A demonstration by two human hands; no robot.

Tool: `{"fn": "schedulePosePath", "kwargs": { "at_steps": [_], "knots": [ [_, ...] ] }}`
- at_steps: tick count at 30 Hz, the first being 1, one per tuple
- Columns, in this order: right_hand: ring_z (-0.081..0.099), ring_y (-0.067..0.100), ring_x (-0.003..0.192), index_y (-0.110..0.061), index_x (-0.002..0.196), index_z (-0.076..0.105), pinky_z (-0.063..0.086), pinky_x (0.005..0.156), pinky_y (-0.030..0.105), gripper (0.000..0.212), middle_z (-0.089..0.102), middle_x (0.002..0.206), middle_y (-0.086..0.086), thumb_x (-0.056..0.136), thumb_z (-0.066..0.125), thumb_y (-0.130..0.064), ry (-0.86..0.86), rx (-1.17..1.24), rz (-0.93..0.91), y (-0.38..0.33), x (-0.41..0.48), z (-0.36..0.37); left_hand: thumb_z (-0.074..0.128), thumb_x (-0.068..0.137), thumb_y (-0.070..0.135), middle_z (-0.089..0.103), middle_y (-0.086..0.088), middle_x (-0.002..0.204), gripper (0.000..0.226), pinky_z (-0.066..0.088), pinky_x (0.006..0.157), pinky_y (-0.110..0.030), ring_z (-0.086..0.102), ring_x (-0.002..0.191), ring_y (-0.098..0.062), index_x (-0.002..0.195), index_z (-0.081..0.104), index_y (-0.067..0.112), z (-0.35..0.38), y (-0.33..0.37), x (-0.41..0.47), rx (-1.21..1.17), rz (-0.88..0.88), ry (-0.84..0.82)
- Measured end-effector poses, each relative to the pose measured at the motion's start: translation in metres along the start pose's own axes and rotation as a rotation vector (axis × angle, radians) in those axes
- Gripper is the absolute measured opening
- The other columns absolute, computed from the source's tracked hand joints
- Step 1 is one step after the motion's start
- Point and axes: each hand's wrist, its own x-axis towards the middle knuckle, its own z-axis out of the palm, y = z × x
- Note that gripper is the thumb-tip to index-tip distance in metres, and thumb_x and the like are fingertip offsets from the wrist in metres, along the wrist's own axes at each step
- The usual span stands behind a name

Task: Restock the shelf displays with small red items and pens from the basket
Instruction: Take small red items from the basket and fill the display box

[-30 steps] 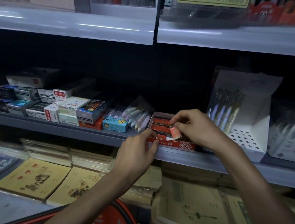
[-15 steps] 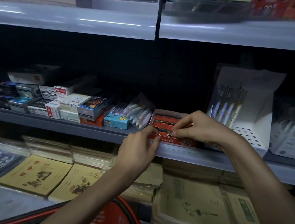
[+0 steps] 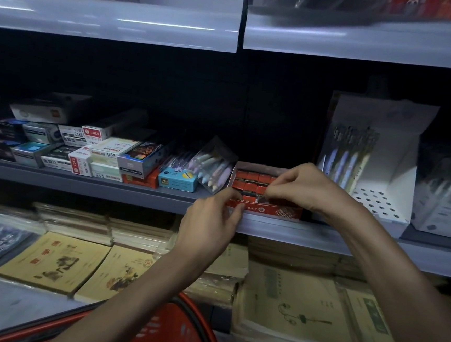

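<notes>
A red display box [image 3: 275, 211] sits on the middle shelf [image 3: 87, 183], filled with rows of small red items [image 3: 248, 182]. My left hand [image 3: 210, 224] grips the box's front left corner, thumb and fingers curled on its edge. My right hand [image 3: 306, 187] reaches into the box from the right, fingertips pinching a small red item [image 3: 262, 200] down among the front row. The red basket [image 3: 177, 330] hangs at the bottom of the view under my left forearm. Pens stand in a white display box [image 3: 382, 168] to the right.
Clear packs of pens [image 3: 213, 169] and several small stationery boxes [image 3: 105, 157] fill the shelf left of the red box. An upper shelf [image 3: 112, 19] overhangs above. Stacked notebooks [image 3: 55, 262] lie on the lower shelf.
My right hand has lowered the small red item from above the box into its front row. My left hand has kept its hold on the box corner.
</notes>
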Motion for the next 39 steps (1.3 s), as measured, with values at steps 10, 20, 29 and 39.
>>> {"fn": "schedulePosePath", "kwargs": {
  "at_steps": [10,20,29,39],
  "knots": [
    [0.076,0.024,0.083,-0.026,0.076,0.084,0.062,0.083,0.048,0.011,0.078,0.076,-0.001,0.084,0.078,-0.027,0.021,-0.063,-0.071,-0.001,-0.008,0.004,0.060,0.100,0.042,0.065,0.011,0.069,0.014,0.053,0.058,-0.032,0.061,0.064,-0.004,0.107,0.067,0.032,-0.003,0.001,0.004,0.023,-0.007,-0.018],
    [0.068,0.014,0.085,-0.027,0.085,0.084,0.047,0.061,0.022,0.003,0.074,0.090,-0.004,0.084,0.084,-0.024,0.053,-0.247,-0.050,-0.005,-0.011,0.005,0.060,0.101,0.043,0.066,0.011,0.074,0.013,0.055,0.059,-0.034,0.062,0.067,-0.004,0.106,0.066,0.034,-0.003,0.002,0.002,0.038,0.002,-0.014],
    [0.066,0.012,0.088,-0.023,0.080,0.084,0.053,0.077,0.029,0.010,0.075,0.094,-0.003,0.080,0.087,-0.013,0.035,-0.351,0.059,-0.019,-0.004,0.012,0.060,0.100,0.043,0.066,0.010,0.072,0.010,0.057,0.061,-0.039,0.062,0.066,-0.004,0.102,0.065,0.034,-0.006,0.005,-0.001,0.044,-0.008,-0.038],
    [0.066,0.012,0.087,-0.024,0.113,0.078,0.048,0.060,0.022,0.037,0.071,0.117,0.000,0.096,0.053,-0.002,0.024,-0.388,-0.109,-0.022,-0.020,-0.005,0.044,0.108,0.042,0.056,0.014,0.061,0.031,0.032,0.043,-0.015,0.047,0.048,0.000,0.112,0.070,0.025,-0.024,0.023,0.001,-0.632,-0.300,-0.061]
  ]
}}
